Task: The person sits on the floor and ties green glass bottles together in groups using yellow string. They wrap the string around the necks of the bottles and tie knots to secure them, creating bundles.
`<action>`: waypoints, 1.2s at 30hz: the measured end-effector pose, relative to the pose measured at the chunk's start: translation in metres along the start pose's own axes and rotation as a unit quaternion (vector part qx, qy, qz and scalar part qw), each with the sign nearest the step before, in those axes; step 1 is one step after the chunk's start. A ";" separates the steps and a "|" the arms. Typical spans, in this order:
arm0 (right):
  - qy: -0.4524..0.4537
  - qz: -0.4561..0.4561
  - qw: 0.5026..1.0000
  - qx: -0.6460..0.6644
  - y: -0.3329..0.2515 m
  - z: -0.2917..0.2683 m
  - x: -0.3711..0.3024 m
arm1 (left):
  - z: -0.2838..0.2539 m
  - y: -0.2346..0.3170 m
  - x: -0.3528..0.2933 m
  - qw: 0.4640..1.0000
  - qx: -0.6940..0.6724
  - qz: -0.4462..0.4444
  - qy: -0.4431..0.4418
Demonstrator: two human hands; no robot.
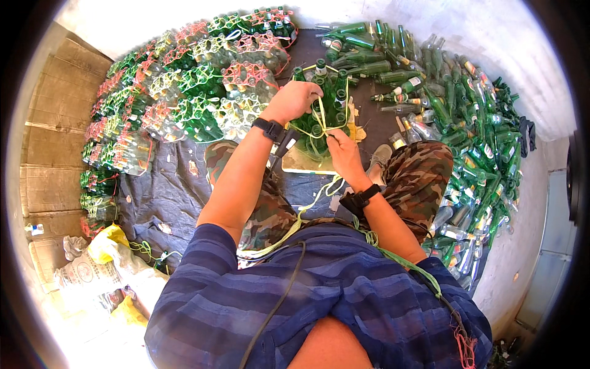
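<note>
A cluster of green glass bottles (336,115) stands upright in front of me, between my knees, on a low yellowish board (301,163). Pale yellow plastic strap (322,114) runs around and across the bottle necks. My left hand (296,100) is closed on the strap at the left side of the necks, fingers pinched. On the near side, my right hand (345,157) pinches the same strap close to where its lines cross. The exact fingertip grip of the right hand is partly hidden.
Many tied bottle bundles (200,77) stand in rows at the left, bound with pink and yellow strap. Loose green bottles (455,117) lie heaped along the right wall. Cardboard (58,129) lines the left wall. Sacks (92,270) lie lower left; loose strap (307,209) crosses my lap.
</note>
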State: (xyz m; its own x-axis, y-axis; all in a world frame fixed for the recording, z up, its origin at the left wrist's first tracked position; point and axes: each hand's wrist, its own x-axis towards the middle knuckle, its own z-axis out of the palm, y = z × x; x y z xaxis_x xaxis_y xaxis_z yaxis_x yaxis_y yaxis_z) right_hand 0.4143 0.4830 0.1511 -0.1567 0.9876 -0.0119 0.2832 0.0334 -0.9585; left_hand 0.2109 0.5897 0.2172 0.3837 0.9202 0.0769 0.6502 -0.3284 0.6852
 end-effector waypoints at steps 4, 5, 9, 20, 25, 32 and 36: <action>0.003 0.005 1.000 -0.018 -0.006 -0.003 0.000 | -0.001 0.004 0.003 1.000 -0.018 -0.017 -0.017; -0.001 0.009 1.000 -0.022 -0.008 -0.003 0.000 | -0.001 0.006 0.004 0.999 -0.019 -0.022 -0.020; 0.002 -0.009 0.999 -0.035 -0.011 -0.003 0.000 | -0.002 0.008 0.007 0.999 -0.010 -0.044 -0.027; 0.008 -0.022 0.998 -0.063 -0.010 -0.002 0.001 | -0.002 0.009 0.015 0.997 0.016 -0.060 -0.047; 0.010 -0.033 0.996 -0.076 -0.011 -0.003 0.000 | 0.006 0.000 0.022 0.992 0.104 -0.057 -0.049; 0.016 -0.033 0.994 -0.102 -0.015 -0.006 -0.001 | 0.004 0.005 0.019 0.985 0.155 -0.070 -0.039; 0.017 -0.061 0.994 -0.090 -0.010 -0.007 -0.003 | -0.004 0.011 0.017 0.987 0.084 -0.114 -0.082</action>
State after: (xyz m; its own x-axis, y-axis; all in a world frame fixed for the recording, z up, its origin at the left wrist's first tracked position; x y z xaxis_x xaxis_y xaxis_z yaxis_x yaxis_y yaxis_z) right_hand 0.4189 0.4810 0.1629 -0.1681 0.9792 0.1132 0.4298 0.1762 -0.8856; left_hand 0.2218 0.6026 0.2285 0.3078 0.9318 -0.1926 0.8258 -0.1610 0.5405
